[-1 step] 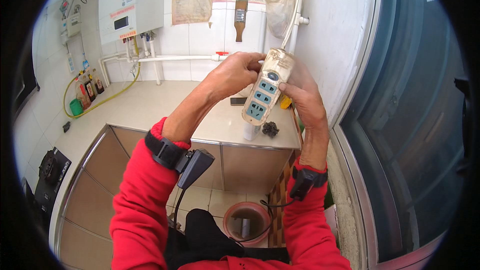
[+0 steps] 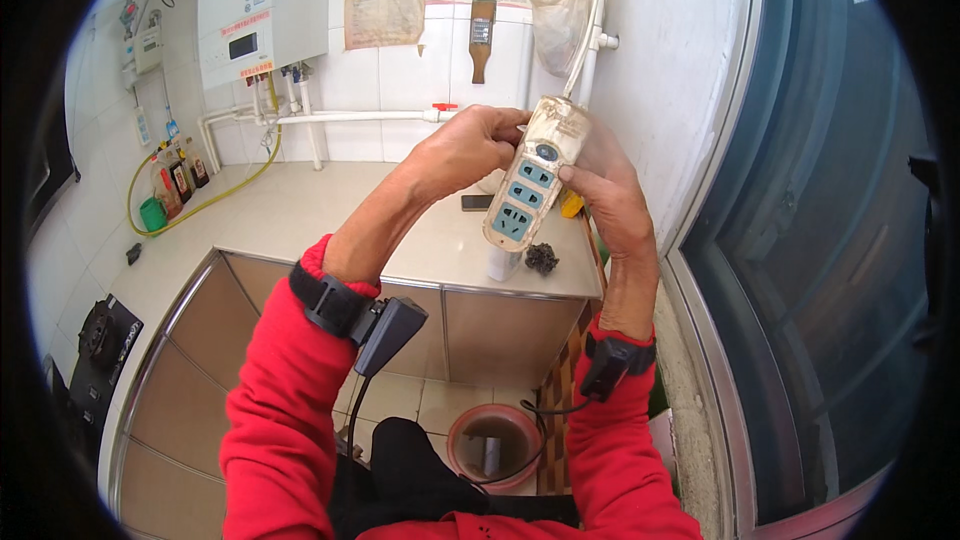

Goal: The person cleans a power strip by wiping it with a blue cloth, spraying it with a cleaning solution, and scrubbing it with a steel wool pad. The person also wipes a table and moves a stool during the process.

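Power strip [image 2: 522, 187] (between hands [image 2: 462, 151])

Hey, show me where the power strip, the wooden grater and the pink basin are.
Power strip [image 2: 535, 175]: head view, on the topmost socket of its front face.
Wooden grater [image 2: 481, 32]: head view, on its metal grating panel.
Pink basin [image 2: 490, 409]: head view, on its far rim.

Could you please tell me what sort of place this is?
It is probably a kitchen: there is a long pale countertop, dark bottles by the wall, and a white wall unit with pipes beneath, likely a water heater.
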Motion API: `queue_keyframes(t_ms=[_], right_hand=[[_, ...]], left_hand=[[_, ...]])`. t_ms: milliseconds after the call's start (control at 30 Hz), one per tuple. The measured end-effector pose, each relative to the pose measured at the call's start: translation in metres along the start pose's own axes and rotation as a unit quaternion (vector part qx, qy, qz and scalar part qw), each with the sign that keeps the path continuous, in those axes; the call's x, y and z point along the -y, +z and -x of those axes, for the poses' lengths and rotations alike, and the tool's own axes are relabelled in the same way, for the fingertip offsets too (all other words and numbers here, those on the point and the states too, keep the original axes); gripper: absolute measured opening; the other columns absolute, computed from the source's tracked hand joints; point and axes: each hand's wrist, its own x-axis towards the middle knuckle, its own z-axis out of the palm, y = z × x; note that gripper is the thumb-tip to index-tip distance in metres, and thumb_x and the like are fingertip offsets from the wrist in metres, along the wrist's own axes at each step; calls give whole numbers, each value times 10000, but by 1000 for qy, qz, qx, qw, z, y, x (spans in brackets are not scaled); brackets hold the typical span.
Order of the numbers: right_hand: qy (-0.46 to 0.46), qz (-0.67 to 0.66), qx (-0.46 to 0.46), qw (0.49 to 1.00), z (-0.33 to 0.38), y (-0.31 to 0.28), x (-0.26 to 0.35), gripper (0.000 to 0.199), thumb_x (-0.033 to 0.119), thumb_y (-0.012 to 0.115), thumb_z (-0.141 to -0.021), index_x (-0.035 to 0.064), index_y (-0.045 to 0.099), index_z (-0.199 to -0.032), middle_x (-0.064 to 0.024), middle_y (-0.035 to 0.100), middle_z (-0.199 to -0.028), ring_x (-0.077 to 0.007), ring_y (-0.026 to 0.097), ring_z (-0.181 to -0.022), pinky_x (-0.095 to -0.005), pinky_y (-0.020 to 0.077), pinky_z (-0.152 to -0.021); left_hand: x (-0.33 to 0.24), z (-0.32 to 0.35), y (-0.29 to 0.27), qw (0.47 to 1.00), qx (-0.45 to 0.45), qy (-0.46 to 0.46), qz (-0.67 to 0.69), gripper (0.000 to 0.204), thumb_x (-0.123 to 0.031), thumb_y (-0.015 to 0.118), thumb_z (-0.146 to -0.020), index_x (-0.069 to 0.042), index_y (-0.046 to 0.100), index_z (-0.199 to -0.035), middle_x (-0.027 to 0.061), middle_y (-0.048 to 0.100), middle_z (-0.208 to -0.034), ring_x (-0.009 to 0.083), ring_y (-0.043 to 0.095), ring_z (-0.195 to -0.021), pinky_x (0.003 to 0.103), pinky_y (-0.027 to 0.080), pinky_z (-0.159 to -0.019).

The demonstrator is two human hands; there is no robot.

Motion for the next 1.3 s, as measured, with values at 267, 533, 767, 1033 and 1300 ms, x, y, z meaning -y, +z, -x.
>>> queue_keyframes(t_ms=[267,533,767,1033,1300], right_hand=[[-16,3,11,1000,-1,4,-2,771,-36,610,-847,-38,184,-1490,-167,505,-1372,-207,525,-1232,-299,463,-979],[-3,28,1,1000,1,5,2,783,-36,601,-853,-39,160,-1500,-175,476,-1401,-226,506,-1266,-311,459,-997],[1,43,-9,999,2,6,3,778,-42,593,-856,-56,150,-1495,-191,460,-1412,-241,484,-1293,-330,449,-1022],[-7,28,-3,1000,0,8,-1,782,-53,583,-856,-34,145,-1504,-182,472,-1391,-237,501,-1269,-332,448,-1026],[1,25,-13,1000,0,8,-3,769,-62,575,-851,-30,163,-1500,-173,478,-1384,-228,505,-1263,-328,451,-1024]], left_hand=[[-4,-1,10,996,-46,-47,-64,545,-164,680,-847,91,527,-1303,169,652,-1153,216,622,-1059,324,477,-957],[0,-3,-3,997,-50,-64,17,523,-187,680,-838,92,557,-1263,168,651,-1126,214,631,-1012,346,500,-930],[1,-2,-2,995,-51,-75,31,502,-235,684,-834,83,593,-1212,150,654,-1084,202,628,-999,343,504,-919],[-3,-9,2,994,-47,-95,-37,485,-219,672,-815,92,596,-1179,136,651,-1045,194,624,-916,328,506,-891],[2,-6,-3,995,-43,-87,22,479,-207,662,-837,97,588,-1199,149,653,-1057,206,618,-945,344,498,-897]])
